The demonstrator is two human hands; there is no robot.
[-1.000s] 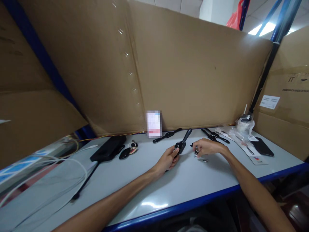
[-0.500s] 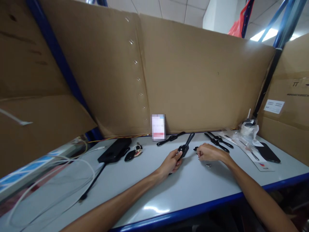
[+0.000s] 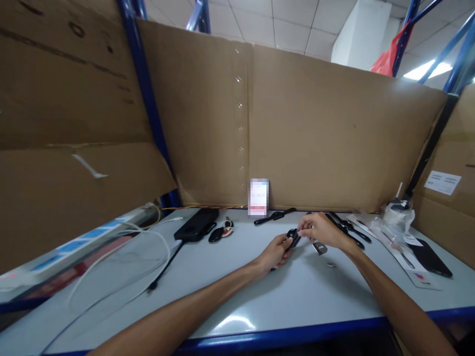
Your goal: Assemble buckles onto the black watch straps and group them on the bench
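Note:
My left hand [image 3: 273,253] is closed around a black smartwatch [image 3: 293,237] just above the grey table [image 3: 260,291]. My right hand [image 3: 322,231] has come up against the same watch from the right, its fingers pinched at the watch body; the strap end is hidden behind it. A small metal piece [image 3: 319,247] lies on the table under my right hand, and a tiny one [image 3: 331,265] sits a little nearer to me. Another black watch [image 3: 274,216] lies flat behind my hands.
A black power bank [image 3: 196,230] and keys [image 3: 221,232] lie at the left, with white cables [image 3: 122,257] beyond. More black straps [image 3: 349,229], a plastic sheet with a cup [image 3: 397,213] and a dark phone [image 3: 430,257] are at the right. Cardboard walls enclose the table.
The view has shifted upward and to the left. My right hand has moved left from the table onto the watch, covering its strap. The left hand keeps hold of the watch.

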